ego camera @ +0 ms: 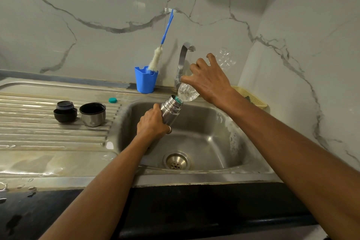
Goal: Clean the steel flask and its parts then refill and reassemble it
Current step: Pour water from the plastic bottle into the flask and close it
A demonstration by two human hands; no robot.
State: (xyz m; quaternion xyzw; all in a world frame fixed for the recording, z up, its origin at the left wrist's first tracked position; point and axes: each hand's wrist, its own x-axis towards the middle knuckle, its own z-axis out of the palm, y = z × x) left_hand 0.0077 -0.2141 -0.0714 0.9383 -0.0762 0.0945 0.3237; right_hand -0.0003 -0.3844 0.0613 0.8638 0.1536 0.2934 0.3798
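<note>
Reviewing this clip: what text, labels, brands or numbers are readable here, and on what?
None can be read.
The steel flask, steel cup, black stopper and blue holder show no print.
The plastic bottle shows no label; the right hand covers part of it.

Walls [97, 6] were pale marble-look panels with grey veining, meeting in a corner at right; glare sat on the upper left panel. A stainless sink unit [214, 138] with a ribbed drainboard [48, 134] on its left was set in a dark counter [194, 206], wet in patches. A curved steel tap [182, 60] stood behind the basin.
</note>
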